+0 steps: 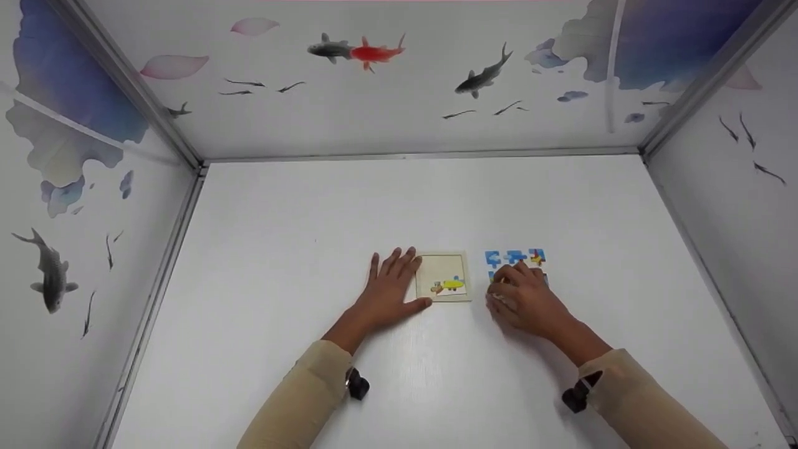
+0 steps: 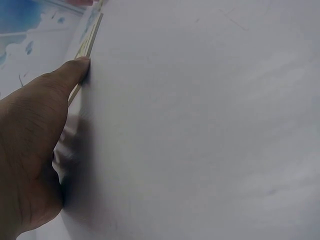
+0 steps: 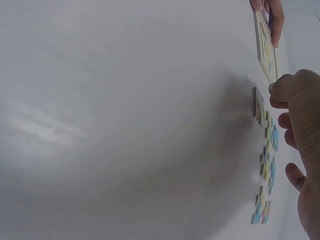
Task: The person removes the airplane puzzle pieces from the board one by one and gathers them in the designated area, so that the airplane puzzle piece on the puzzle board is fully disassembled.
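A square wooden puzzle tray [image 1: 441, 255] lies flat on the white table, with a yellow and brown picture piece [image 1: 452, 285] in its lower right part. My left hand [image 1: 389, 293] rests spread along the tray's left side, its thumb at the lower edge. In the left wrist view the thumb [image 2: 75, 70] touches the tray's edge. To the right of the tray lie several blue jigsaw pieces [image 1: 514, 256] in rows. Over the nearer ones my right hand [image 1: 527, 299] bends its fingers. Whether a piece sits between its fingertips is hidden.
The white tabletop [image 1: 299, 218] spreads around the tray and pieces. White panels with painted fish and petals stand at the back [image 1: 424, 106], left and right. Each wrist carries a small black device [image 1: 358, 384] beside a beige sleeve [image 1: 299, 393].
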`<state>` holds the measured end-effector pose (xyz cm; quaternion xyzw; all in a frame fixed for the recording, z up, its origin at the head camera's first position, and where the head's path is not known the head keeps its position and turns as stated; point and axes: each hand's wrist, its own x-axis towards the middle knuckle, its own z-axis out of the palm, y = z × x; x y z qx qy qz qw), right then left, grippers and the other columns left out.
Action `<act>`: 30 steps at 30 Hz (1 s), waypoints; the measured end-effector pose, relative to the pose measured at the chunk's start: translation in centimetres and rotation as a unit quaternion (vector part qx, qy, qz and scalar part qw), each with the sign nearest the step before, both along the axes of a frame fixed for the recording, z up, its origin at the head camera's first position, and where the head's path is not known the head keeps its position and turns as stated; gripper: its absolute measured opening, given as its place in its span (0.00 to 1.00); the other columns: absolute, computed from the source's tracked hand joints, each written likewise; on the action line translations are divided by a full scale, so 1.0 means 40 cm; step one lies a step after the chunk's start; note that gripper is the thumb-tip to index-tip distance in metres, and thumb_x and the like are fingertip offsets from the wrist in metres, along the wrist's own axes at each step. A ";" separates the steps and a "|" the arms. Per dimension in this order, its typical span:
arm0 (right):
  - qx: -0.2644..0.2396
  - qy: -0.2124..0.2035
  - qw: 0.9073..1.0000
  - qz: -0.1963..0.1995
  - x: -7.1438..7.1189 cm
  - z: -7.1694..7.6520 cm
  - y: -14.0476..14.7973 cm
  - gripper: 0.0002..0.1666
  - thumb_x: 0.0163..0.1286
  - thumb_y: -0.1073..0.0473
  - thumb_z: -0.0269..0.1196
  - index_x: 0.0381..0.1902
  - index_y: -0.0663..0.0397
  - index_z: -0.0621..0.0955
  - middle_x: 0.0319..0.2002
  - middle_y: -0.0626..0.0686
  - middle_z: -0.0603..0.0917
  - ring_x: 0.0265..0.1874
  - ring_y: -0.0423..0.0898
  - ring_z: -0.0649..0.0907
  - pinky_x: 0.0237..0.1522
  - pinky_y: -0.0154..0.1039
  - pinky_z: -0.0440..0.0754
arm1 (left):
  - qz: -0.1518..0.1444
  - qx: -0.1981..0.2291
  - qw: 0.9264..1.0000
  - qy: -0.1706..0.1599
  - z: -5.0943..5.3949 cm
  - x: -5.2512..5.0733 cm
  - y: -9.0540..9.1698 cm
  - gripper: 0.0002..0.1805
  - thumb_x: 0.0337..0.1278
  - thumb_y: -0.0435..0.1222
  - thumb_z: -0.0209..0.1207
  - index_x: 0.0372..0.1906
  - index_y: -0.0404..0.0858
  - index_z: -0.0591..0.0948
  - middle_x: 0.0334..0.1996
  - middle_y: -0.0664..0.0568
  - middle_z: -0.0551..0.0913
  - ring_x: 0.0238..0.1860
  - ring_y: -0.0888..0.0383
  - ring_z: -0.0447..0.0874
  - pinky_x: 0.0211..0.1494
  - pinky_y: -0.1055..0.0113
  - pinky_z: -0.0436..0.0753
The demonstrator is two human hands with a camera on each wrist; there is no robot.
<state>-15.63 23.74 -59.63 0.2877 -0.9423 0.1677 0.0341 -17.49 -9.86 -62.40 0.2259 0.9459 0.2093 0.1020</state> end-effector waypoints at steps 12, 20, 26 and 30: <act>0.002 -0.045 0.999 0.008 -0.058 -0.003 -0.138 0.17 0.76 0.47 0.74 0.58 0.45 0.91 0.57 0.51 0.86 0.57 0.53 0.80 0.61 0.62 0.79 | -0.005 -0.005 1.000 0.000 0.000 -0.001 0.000 0.53 0.78 0.70 0.52 0.92 0.46 0.52 0.93 0.52 0.46 0.94 0.45 0.40 0.92 0.33 0.35; 0.028 -0.054 0.998 0.021 -0.072 -0.012 -0.179 0.16 0.79 0.46 0.72 0.58 0.45 0.90 0.58 0.51 0.84 0.58 0.53 0.79 0.59 0.60 0.78 | -0.009 -0.006 1.000 0.001 -0.005 -0.003 0.000 0.53 0.78 0.71 0.51 0.93 0.47 0.51 0.93 0.52 0.46 0.94 0.46 0.40 0.92 0.34 0.35; 0.017 -0.059 0.998 0.023 -0.075 -0.021 -0.185 0.14 0.79 0.48 0.72 0.55 0.47 0.91 0.58 0.51 0.84 0.57 0.52 0.78 0.56 0.56 0.75 | -0.009 -0.007 1.000 0.009 -0.011 -0.006 -0.004 0.52 0.78 0.70 0.51 0.92 0.47 0.52 0.93 0.51 0.47 0.94 0.45 0.41 0.92 0.33 0.37; -0.004 -0.070 0.997 0.018 -0.075 -0.024 -0.189 0.13 0.78 0.50 0.74 0.53 0.47 0.91 0.56 0.51 0.83 0.55 0.51 0.77 0.56 0.55 0.74 | -0.009 -0.008 1.000 0.013 -0.014 -0.006 -0.005 0.52 0.78 0.71 0.50 0.92 0.47 0.53 0.93 0.51 0.47 0.94 0.45 0.41 0.92 0.33 0.37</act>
